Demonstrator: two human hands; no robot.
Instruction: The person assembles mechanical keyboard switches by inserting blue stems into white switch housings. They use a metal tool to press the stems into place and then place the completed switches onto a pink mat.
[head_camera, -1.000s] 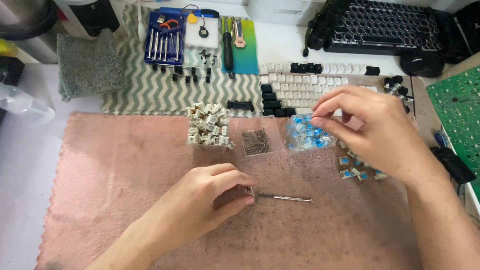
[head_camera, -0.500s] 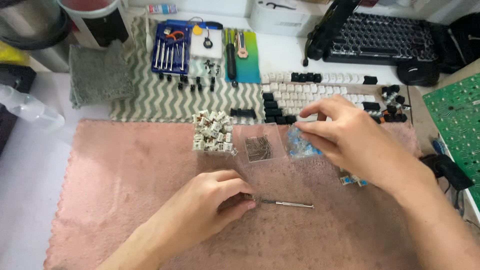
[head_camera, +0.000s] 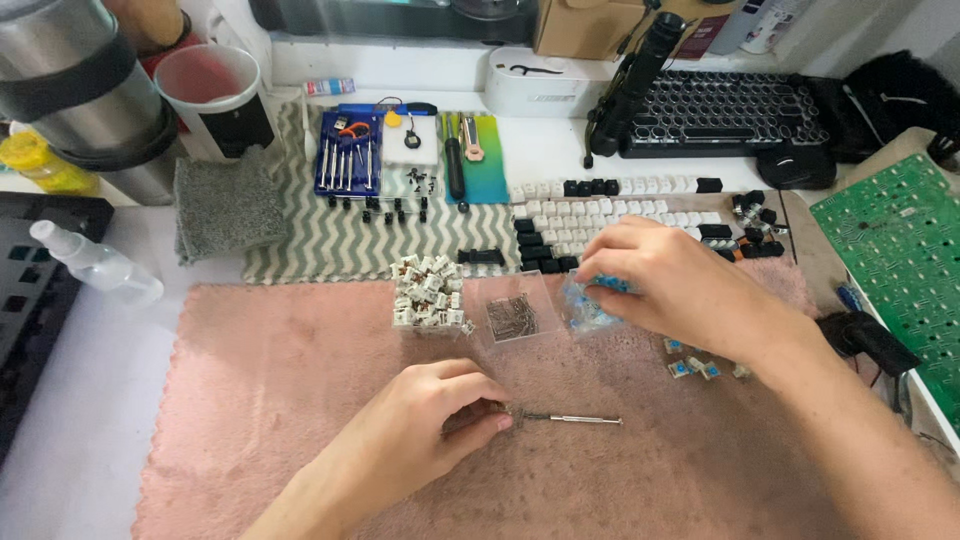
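Two hands work over the pink mat: the left hand (head_camera: 420, 425) pinches shut on a thin, stiff metal tool (head_camera: 570, 419) by its handle end, while the right hand (head_camera: 670, 285) closes around small, light blue switches (head_camera: 585, 300), seemingly best pinched by their sides.

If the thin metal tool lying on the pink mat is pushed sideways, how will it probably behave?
The thin metal tool looks round and slender, so it may roll, though the fuzzy pink mat should slow it. It seems stiff and light.
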